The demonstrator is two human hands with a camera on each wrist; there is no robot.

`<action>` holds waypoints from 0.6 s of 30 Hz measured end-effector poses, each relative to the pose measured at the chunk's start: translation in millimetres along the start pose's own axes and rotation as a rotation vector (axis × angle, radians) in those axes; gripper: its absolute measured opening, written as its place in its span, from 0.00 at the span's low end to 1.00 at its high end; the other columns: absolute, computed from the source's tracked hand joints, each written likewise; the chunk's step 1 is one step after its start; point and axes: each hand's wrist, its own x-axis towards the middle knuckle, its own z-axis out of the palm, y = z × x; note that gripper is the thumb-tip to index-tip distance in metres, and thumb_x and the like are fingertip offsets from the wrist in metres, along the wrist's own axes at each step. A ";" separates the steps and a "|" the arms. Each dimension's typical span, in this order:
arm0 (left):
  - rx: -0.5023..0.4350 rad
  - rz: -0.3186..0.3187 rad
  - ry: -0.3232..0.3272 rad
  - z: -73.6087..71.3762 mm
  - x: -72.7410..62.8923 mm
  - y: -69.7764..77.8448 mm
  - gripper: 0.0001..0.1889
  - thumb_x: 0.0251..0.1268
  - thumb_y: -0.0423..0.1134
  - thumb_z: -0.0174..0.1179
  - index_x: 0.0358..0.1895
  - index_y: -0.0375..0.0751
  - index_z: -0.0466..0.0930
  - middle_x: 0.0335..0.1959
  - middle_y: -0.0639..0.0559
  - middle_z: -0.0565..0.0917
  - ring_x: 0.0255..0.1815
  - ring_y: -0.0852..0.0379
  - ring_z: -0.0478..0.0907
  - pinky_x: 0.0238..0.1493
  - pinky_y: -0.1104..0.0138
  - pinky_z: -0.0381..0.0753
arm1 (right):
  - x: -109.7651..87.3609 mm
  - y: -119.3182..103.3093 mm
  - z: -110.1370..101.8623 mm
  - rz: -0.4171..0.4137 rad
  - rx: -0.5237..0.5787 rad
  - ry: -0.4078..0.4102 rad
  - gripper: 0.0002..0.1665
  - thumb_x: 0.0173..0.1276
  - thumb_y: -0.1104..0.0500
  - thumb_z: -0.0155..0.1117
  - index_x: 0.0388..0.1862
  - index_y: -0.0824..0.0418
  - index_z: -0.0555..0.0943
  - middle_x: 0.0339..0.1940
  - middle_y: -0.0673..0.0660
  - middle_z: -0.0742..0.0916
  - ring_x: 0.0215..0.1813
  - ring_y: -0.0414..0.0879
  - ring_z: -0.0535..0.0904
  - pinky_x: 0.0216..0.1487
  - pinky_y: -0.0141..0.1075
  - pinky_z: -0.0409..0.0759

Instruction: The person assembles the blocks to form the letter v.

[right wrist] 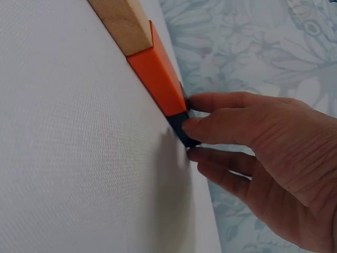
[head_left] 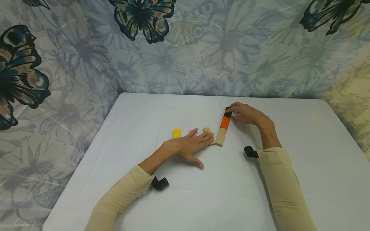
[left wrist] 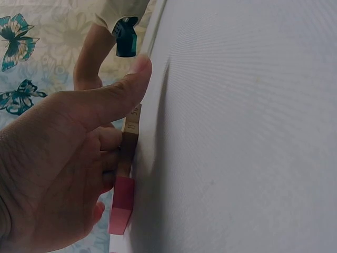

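Observation:
My right hand (head_left: 249,115) pinches a black wooden block (head_left: 227,113) between thumb and fingers at the far end of a short row. An orange block (head_left: 225,123) sits end to end with it, followed by a plain wooden block (head_left: 221,137) nearer me. My left hand (head_left: 189,148) lies palm down with fingers spread, thumb held apart. Its fingertips reach another plain wooden block (head_left: 207,129) that slants toward the row. Beneath those fingers a pink block (left wrist: 122,197) is partly covered. Beside the left wrist is a yellow block (head_left: 176,133), its near end hidden.
The blocks lie on a white table (head_left: 138,110). Patterned cloth (head_left: 185,64) with butterflies and flowers hangs behind and to the left. Black wrist-camera mounts (head_left: 160,183) stick out from both sleeves, low over the tabletop.

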 end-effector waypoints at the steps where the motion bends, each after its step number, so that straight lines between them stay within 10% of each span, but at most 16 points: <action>1: 0.002 0.001 0.001 0.2 -0.1 0.2 0.59 0.68 0.73 0.58 0.87 0.44 0.34 0.89 0.50 0.31 0.90 0.52 0.28 0.88 0.46 0.24 | 0.0 0.3 0.3 0.001 0.002 0.000 0.24 0.74 0.68 0.64 0.68 0.66 0.80 0.71 0.74 0.77 0.70 0.71 0.76 0.70 0.65 0.76; 18: 0.002 -0.005 -0.002 -0.9 -0.3 0.8 0.59 0.68 0.73 0.58 0.87 0.45 0.34 0.89 0.51 0.31 0.91 0.53 0.28 0.88 0.46 0.25 | -0.1 2.9 0.6 -0.019 0.014 -0.005 0.24 0.74 0.67 0.65 0.68 0.65 0.80 0.72 0.73 0.77 0.73 0.71 0.72 0.73 0.67 0.71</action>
